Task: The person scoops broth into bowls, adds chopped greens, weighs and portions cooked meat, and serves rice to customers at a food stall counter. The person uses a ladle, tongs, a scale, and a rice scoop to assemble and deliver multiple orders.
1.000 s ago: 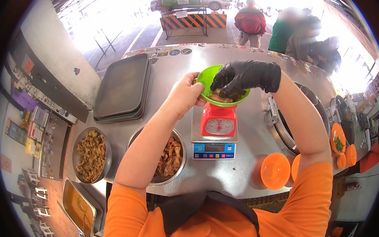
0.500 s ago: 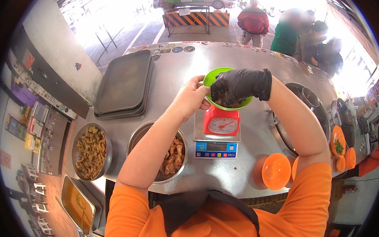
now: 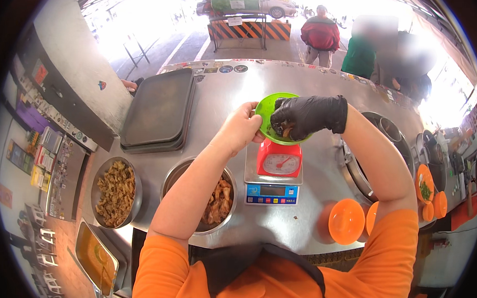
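Bare, my left hand (image 3: 243, 129) pinches the left rim of a green bowl (image 3: 266, 105). The bowl is tilted over a red dial scale (image 3: 279, 165); whether it touches the scale I cannot tell. My right hand (image 3: 312, 117), in a black glove, reaches into the bowl with curled fingers closed on brown food pieces (image 3: 287, 132), which look like meat. Part of the bowl's inside is hidden by the glove. The dial scale stands on the metal plate of a blue-fronted digital scale (image 3: 271, 194).
Below my left forearm sits a steel bowl of browned meat (image 3: 220, 203), with another bowl of brown pieces (image 3: 114, 194) farther left. Dark stacked trays (image 3: 158, 109) lie at the back left. Orange bowls (image 3: 346, 221) and a round cooker (image 3: 372, 153) are on the right. People (image 3: 320, 36) stand beyond the counter.
The green bowl has tipped and its near rim now shows more of the red scale. My gloved fingers have curled and drawn slightly right. A hand has appeared beside the trays.
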